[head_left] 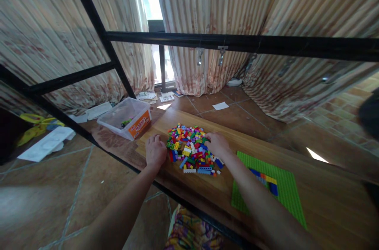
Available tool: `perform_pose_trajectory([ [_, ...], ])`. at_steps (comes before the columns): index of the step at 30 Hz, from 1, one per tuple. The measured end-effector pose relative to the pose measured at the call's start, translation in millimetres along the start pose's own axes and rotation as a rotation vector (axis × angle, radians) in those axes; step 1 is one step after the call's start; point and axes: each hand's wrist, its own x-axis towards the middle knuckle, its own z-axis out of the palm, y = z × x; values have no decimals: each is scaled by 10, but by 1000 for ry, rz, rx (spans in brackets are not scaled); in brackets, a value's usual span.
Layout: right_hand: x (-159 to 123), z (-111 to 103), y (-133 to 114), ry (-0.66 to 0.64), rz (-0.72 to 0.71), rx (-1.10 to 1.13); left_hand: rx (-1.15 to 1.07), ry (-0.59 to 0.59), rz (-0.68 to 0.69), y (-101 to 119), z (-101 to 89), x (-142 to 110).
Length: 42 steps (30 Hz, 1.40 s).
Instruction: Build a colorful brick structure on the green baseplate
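A heap of small coloured bricks (191,145) lies on a wooden table (325,202). My left hand (155,150) rests on the table at the heap's left edge, fingers curled downward. On the heap's right side, my right hand (217,144) reaches in with its fingers bent among the bricks; whether it holds one is hidden. A green baseplate (286,187) lies to the right, partly under my right forearm, with a few blue, yellow and red bricks (268,182) fixed on it.
A clear plastic box (128,118) with an orange label stands at the table's far left corner. A black metal frame (237,41) crosses overhead. Curtains hang behind, and papers (44,144) lie on the tiled floor.
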Motion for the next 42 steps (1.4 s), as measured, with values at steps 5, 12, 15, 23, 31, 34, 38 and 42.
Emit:
perform_pose_trajectory([
  [5, 6, 49, -11, -31, 29, 0, -2, -10, -4, -3, -2, 7],
  [12, -140, -53, -186, 115, 20, 75, 7, -12, 33, -49, 8, 47],
  [15, -424, -148, -219, 237, 31, 146, 13, -10, 45, -68, 9, 62],
  [23, -1808, -61, 627, 543, 87, 415, 10, -63, 31, -47, -49, 106],
  [31, -2310, 18, 1432, 467, 213, 147, -45, -99, -5, -22, -138, 162],
  [34, -2253, 26, 1446, 431, 152, 84, -116, -127, -60, -23, -223, 203],
  [38, -2208, 48, 1436, 434, 140, 77, -228, 49, -51, 160, -411, 84],
  [42, -2268, 96, 1462, 472, 123, 151, -421, 164, 130, 731, -611, -394],
])
